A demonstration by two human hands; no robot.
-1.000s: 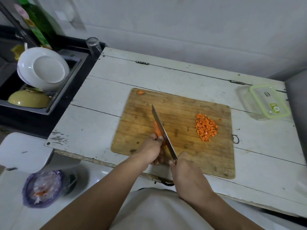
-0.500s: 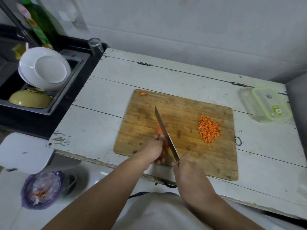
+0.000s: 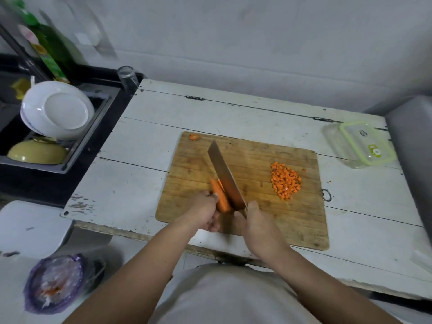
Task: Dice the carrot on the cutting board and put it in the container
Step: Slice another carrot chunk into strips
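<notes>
While dicing half done: carrot piece (image 3: pixel 221 197) on cutting board (image 3: pixel 301 220), gripped in left fingers (image 3: pixel 214 195); right fingers (image 3: pixel 251 206) clamped on knife (image 3: pixel 224 176); diced pile (image 3: pixel 285 180) well right of fingers; container (image 3: pixel 360 145) farther right on bench (image 3: pixel 145 146), unfilled

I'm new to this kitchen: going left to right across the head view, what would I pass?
White plate → glass → carrot end → carrot under the knife → diced pile → container.
</notes>
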